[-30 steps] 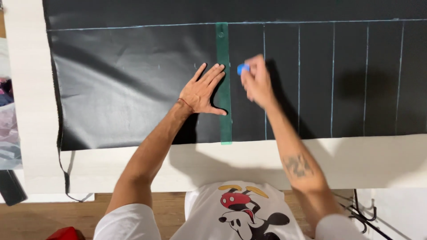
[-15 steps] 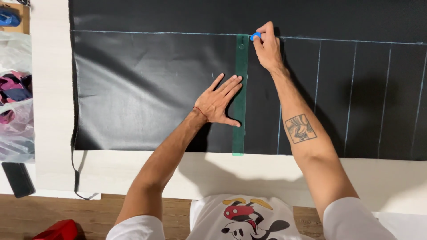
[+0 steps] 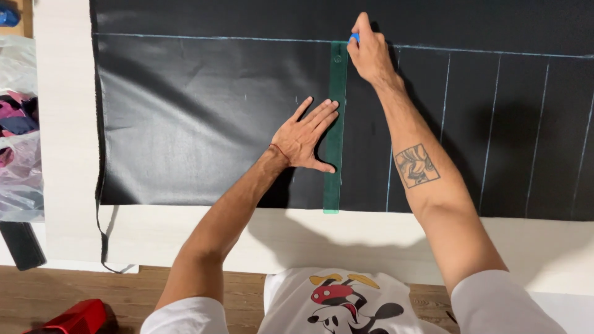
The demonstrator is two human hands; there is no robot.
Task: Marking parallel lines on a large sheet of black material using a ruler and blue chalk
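A large sheet of black material [image 3: 204, 117] lies spread on a white table [image 3: 68, 154]. A long green translucent ruler [image 3: 335, 179] lies across it, running from the near edge to a pale chalk line at the far side. My left hand [image 3: 304, 137] lies flat with fingers spread, pressing the ruler's left edge at mid-length. My right hand [image 3: 369, 52] is at the ruler's far end, pinching a small blue piece of chalk [image 3: 354, 38] against the material beside the ruler. Several parallel chalk lines [image 3: 444, 105] are drawn to the right of the ruler.
Clear plastic bags with coloured fabric [image 3: 18, 136] sit at the table's left edge. A dark flat object [image 3: 21, 244] lies at the left near corner. A red thing [image 3: 77, 316] rests on the wooden floor [image 3: 49, 297] below. A black cord [image 3: 102, 235] hangs off the sheet's left side.
My right hand has slid with the blue chalk along the ruler's right edge from mid-length to its far end. My left hand has stayed pressed on the ruler.
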